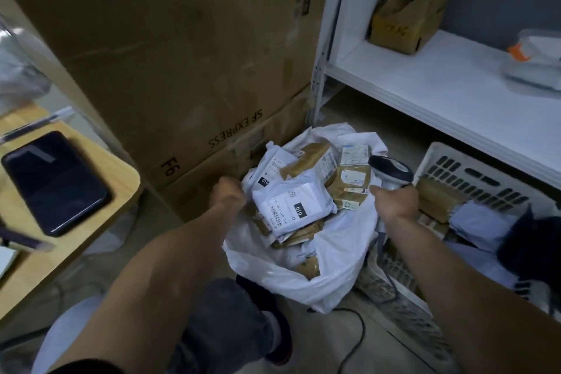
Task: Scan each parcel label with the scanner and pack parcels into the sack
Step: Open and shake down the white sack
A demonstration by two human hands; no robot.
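The sack (303, 276), a white plastic bag, stands on the floor in the middle of the view, its mouth wide and heaped nearly to the brim with parcels. A white parcel (291, 206) lies on top with its barcode label face up, and brown parcels (349, 188) crowd the side toward one o'clock. The left hand (229, 194) is at the sack's nine o'clock edge, fingers curled into a fist around the rim, apparently to hold the mouth open and the load upright. At three o'clock the right hand (394, 200) is wrapped around the handle of the scanner (391, 171), whose head points over the brown parcels; keeping it in hand probably saves picking it up for each label. Whether that hand also pinches the rim I cannot tell. The scanner's cable (355, 340) trails across the floor toward six o'clock. Just beside the sack at three o'clock sits a slotted basket (473, 173) under the white shelf (440, 85), with more parcels (434, 200) in it, so the job looks well advanced but not done. A big carton (182, 55) rises at eleven o'clock, and a phone (54, 182) lies on a wooden table (127, 179) at nine o'clock.
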